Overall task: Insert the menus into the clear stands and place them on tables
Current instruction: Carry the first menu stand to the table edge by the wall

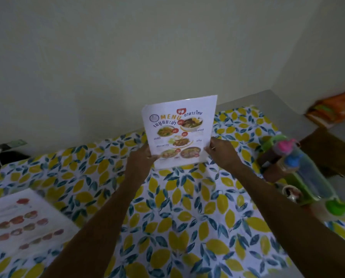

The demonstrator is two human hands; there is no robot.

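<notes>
- A printed menu [178, 133] stands upright at the centre of the frame, its lower edge on or just above the far part of the counter [167, 217]. Its top edge leans slightly toward the right.
- The left hand [142, 157] pinches the menu's lower left edge, thumb on the front, fingers behind. The grip is closed on the sheet.
- The right hand [220, 150] pinches the lower right edge in the same way, fingers pressed together on the sheet. A ring shows on one finger.
- The menu is white, with the word "MENU" in orange, a line of Thai script, a red badge with fork and spoon, and several photos of dishes with red price circles. A glossy glint runs along the top edge. Whether a clear stand surrounds it cannot be told.
- Both bare forearms reach in from the bottom of the frame, over a cloth printed with yellow lemons and blue leaves.
- At lower left, another menu sheet [21, 223] lies flat on the cloth, blurred, with rows of reddish dish pictures.
- At the right edge, a green caddy [308, 189] holds bottles, one with a pink cap and one with a blue cap.
- A plain pale wall fills the top of the frame.
</notes>
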